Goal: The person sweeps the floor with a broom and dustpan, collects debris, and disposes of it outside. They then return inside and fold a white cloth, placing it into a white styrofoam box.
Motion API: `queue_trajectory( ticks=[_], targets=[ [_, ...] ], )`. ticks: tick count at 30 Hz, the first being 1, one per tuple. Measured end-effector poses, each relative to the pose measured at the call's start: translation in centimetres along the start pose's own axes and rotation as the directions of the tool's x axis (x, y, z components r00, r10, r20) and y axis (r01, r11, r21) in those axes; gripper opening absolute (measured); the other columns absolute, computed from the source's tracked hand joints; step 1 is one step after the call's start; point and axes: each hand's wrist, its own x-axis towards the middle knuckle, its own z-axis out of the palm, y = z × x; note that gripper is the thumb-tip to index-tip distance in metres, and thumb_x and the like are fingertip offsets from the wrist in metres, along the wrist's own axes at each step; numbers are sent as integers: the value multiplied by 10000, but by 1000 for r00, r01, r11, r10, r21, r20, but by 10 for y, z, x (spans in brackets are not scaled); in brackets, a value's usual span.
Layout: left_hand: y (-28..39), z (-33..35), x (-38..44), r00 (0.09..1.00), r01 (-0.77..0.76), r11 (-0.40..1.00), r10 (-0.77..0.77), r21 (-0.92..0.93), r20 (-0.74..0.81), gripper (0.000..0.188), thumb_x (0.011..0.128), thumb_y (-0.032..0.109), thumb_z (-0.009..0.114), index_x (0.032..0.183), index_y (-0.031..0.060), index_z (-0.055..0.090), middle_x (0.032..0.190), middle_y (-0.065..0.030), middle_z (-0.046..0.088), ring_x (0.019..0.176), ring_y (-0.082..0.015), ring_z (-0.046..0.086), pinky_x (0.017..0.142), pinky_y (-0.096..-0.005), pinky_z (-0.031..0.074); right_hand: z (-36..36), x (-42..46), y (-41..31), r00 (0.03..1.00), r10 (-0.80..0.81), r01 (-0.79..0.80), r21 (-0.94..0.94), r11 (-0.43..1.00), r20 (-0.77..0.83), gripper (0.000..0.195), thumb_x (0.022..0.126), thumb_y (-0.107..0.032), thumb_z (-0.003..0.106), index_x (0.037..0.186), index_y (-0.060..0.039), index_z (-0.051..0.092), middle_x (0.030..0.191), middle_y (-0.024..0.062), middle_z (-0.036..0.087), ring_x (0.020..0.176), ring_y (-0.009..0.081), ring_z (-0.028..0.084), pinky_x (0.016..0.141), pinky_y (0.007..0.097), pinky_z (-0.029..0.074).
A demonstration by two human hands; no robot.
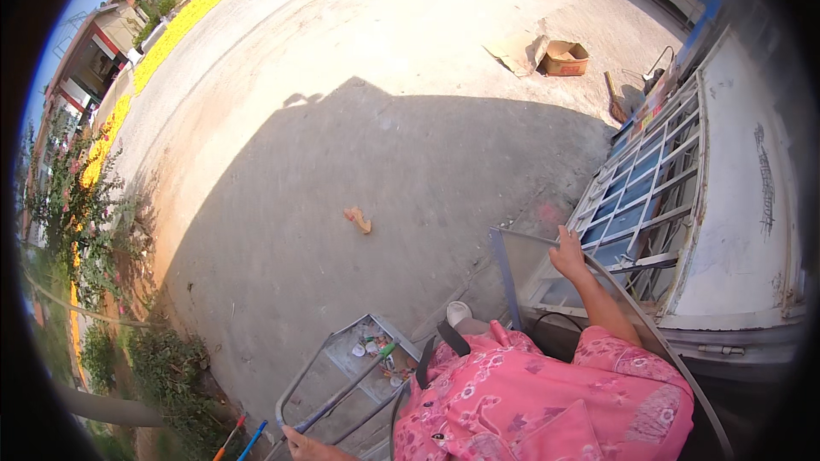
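My left hand [309, 445] is at the bottom edge, partly cut off, closed around the tubing of a metal-framed dustpan [301, 390]. Its shallow tray [346, 362] holds bottle caps and other small litter. Across it runs a long handle with a green tip [386, 351]. On the right, my right hand [567, 256] grips the upper edge of a framed see-through panel [528, 262]. That panel leans beside my body, close to a barred window frame [640, 186]. A crumpled brown scrap [357, 220] lies on the shaded concrete ahead.
White metal panelling [737, 205] stands at my right. Farther off are an open cardboard box [565, 59] and a broom [615, 99]. Shrubs [166, 371] line the left, near red and blue poles [252, 440]. A yellow strip of spread material [186, 19] edges the road.
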Motion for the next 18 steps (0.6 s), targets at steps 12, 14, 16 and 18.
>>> queue_trajectory(
  ticks=[12,14,16,18],
  targets=[
    [60,201,52,759,-531,844,510,-67,406,462,804,353,544,632,-75,549,484,-161,453,446,-259,397,468,-402,324,39,29,37,871,476,-485,62,872,121,591,635,-189,556,1168,34,433,1052,313,490,1001,421,473,870,412,391],
    [56,239,64,672,-590,797,572,-126,471,458,805,353,539,630,-71,546,479,-163,443,433,-260,389,459,-409,319,44,29,28,806,568,-585,76,807,170,606,629,-229,586,1163,25,451,1065,287,507,1015,394,484,869,398,397],
    [57,278,69,652,-584,805,543,-106,530,461,797,355,549,621,-72,536,475,-158,442,430,-257,385,455,-407,316,93,18,67,758,647,-651,34,758,82,590,621,-239,602,1130,34,481,1068,252,530,1012,356,507,851,376,413],
    [52,320,82,624,-582,806,529,-110,575,463,788,356,561,617,-73,529,469,-154,436,424,-246,379,450,-405,313,120,14,68,686,725,-725,-24,688,65,579,619,-239,611,1114,34,488,1064,236,539,1002,325,523,831,354,430]
  ],
)
